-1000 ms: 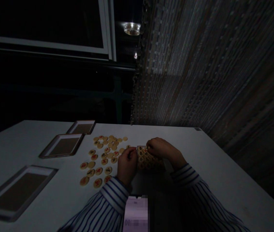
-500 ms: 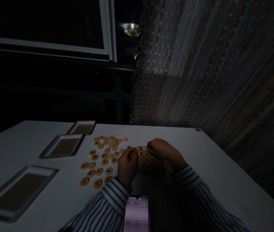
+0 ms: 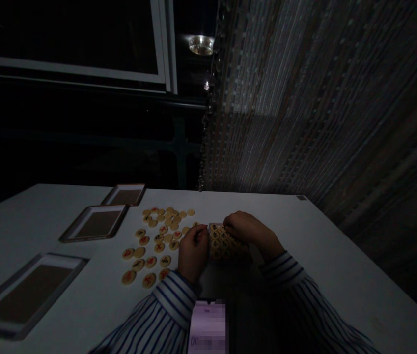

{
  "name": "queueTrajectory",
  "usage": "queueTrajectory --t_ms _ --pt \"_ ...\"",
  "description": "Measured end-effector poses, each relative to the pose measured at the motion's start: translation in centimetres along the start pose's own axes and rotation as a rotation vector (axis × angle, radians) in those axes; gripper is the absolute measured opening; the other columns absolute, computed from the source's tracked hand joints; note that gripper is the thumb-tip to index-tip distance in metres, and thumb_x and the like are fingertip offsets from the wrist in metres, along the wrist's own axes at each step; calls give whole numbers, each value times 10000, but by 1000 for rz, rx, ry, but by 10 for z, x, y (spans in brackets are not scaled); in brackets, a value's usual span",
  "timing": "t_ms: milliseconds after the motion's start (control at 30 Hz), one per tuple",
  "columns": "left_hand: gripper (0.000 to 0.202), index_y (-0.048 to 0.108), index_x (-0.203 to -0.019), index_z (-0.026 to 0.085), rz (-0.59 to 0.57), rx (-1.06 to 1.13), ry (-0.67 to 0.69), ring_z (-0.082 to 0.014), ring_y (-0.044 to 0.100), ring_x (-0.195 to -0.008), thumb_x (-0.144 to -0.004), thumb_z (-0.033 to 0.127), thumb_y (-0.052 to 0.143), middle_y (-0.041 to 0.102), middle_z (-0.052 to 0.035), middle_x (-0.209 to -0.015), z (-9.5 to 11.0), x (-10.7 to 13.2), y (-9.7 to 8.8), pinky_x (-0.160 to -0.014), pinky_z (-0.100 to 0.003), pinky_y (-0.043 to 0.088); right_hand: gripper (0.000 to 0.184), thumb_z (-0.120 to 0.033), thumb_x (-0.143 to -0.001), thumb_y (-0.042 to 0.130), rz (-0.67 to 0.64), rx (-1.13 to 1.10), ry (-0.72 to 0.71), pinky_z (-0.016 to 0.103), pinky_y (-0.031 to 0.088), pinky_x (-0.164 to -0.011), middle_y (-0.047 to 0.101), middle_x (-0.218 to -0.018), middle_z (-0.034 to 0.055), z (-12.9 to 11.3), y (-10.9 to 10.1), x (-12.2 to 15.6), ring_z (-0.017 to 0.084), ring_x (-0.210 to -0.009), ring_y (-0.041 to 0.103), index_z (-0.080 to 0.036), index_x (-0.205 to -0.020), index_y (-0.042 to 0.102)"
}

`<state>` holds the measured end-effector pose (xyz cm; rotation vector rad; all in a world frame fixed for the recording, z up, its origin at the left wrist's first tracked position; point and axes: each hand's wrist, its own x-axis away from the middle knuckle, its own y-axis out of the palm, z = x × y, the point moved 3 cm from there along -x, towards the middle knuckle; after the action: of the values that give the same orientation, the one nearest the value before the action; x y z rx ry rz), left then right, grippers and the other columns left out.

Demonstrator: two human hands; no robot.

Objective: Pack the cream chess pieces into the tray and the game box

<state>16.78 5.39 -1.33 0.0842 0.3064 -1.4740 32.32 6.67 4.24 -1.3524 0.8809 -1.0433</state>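
Near-zero shift over the last second: at lower centre, your left hand (image 3: 194,248) stays half-curled beside the block of game pieces (image 3: 223,242), your right hand (image 3: 248,228) curled over its top, any grip unclear, so no progress registers.

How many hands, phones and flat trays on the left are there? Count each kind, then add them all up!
Hands: 2, a left hand and a right hand
Phone: 1
Flat trays on the left: 3
Total: 6
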Motion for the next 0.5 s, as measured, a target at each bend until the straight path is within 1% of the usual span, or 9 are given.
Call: queueTrajectory --t_ms 167,300,500 --pt "205 638 -825 155 3 -14 28 -173 604 -762 -721 273 507 653 -52 -794 1 0 0 -677 -289 479 257 -248 -808 435 8 -13 -6 259 387 -680 656 -909 102 -1 0 0 205 -862 592 -180 -941 643" --pt "207 634 -832 155 -13 6 12 -175 606 -764 -719 274 507 653 -48 -778 -1 -1 1 -669 -285 478 253 -238 -806 438 11 -9 -3 262 383 -697 653 -919 107 -3 1 0 204 -874 586 -180 -945 640" --pt "203 638 -827 158 0 -11 21 -175 604 -760 -718 274 512 656 -49 -790 -1 0 1 -674 -288 473 251 -236 -808 434 2 1 -24 259 379 -702 650 -926 106 -4 1 -1 203 -877 581 -172 -939 638"
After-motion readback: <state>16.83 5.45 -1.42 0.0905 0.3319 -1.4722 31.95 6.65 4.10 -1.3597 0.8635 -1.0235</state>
